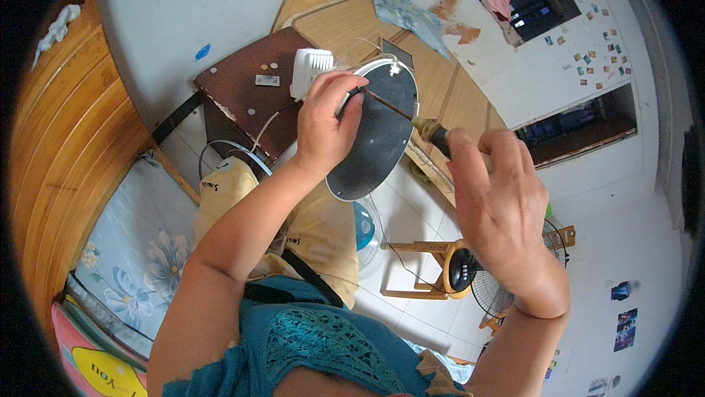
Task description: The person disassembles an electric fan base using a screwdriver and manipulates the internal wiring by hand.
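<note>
An oval base [378,143] with a flat black underside and a white rim is tilted up in front of me. My left hand [327,121] is closed at its left edge, with thumb and forefinger curled around a small dark spot that I cannot make out clearly. A screwdriver [396,109] with a long thin shaft and a black and yellowish handle slants across the base. Its tip meets the base beside my left fingertips. My right hand [499,184] grips the end of the handle. A white slotted housing [312,70] shows just behind my left hand.
Behind stands a dark brown tabletop [239,96] with small loose pieces, beside a slatted wooden bed [455,96]. On the tiled floor are a wooden stool [418,272], a fan [496,290] and a blue-centred fan [363,226]. A flowered cushion [139,250] lies at left.
</note>
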`<action>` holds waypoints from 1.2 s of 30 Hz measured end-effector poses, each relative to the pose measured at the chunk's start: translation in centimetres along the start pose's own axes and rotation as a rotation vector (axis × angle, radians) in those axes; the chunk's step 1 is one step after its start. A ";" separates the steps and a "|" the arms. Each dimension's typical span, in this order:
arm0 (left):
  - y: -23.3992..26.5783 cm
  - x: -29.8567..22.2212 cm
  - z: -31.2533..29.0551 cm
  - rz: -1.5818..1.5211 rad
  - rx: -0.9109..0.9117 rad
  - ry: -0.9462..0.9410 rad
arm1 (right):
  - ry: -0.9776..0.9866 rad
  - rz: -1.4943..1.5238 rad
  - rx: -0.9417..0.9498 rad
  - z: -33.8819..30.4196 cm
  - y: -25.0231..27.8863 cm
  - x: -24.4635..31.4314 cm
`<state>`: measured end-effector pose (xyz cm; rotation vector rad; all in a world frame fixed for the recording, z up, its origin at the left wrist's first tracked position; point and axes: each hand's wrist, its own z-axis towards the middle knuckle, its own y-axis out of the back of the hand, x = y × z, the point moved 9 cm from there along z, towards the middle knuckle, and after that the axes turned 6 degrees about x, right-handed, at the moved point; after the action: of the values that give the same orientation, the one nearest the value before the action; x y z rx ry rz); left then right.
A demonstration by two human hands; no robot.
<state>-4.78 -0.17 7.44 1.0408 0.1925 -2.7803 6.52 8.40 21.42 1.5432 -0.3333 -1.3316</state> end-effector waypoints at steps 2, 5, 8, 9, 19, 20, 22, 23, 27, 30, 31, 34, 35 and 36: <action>0.2 0.0 0.0 0.019 -0.007 -0.007 | -0.023 0.053 0.009 -0.1 0.1 -0.1; 0.2 0.1 -0.1 0.023 -0.003 0.012 | -0.148 0.122 0.074 -0.2 -0.2 -0.5; 0.2 0.2 -0.2 0.025 -0.002 0.021 | -0.115 0.073 0.176 -0.4 -1.3 -0.5; 0.1 0.2 -0.2 0.030 -0.002 0.020 | -0.094 0.049 0.123 -0.3 -0.9 -0.4; 0.6 0.0 -0.1 0.091 -0.019 -0.016 | -0.091 0.074 0.000 -0.4 -0.2 -0.1; 0.6 0.0 -0.1 0.091 -0.013 -0.008 | -0.131 0.073 0.053 -0.5 -0.7 -0.2; 0.6 -0.1 0.0 0.086 -0.014 -0.005 | -0.074 0.017 0.013 -0.2 -0.5 -0.2; 0.7 0.0 0.1 0.082 -0.019 -0.009 | -0.045 -0.010 -0.007 -0.1 -0.4 -0.2; 0.7 -0.2 0.2 0.070 -0.013 -0.001 | -0.020 0.025 -0.062 -0.3 -0.1 -0.4; 0.6 -0.4 0.2 0.077 -0.014 -0.003 | 0.002 0.044 -0.141 -0.7 -0.1 -0.3; 0.7 -0.4 0.2 0.078 -0.014 -0.003 | 0.020 0.049 -0.195 -0.6 0.2 -0.2; 0.7 -0.3 0.2 0.073 -0.017 0.008 | 0.012 0.002 -0.147 -0.8 -0.4 -0.2; 0.8 -0.2 0.2 0.069 -0.018 0.019 | 0.000 -0.023 -0.097 -0.9 -0.8 -0.2; 0.7 -0.1 0.2 0.063 -0.019 0.031 | -0.018 -0.011 -0.084 -1.0 -1.0 -0.4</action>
<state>-4.74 -0.89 7.60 1.0669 0.1856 -2.7024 6.82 9.62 20.68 1.4653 -0.2768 -1.3524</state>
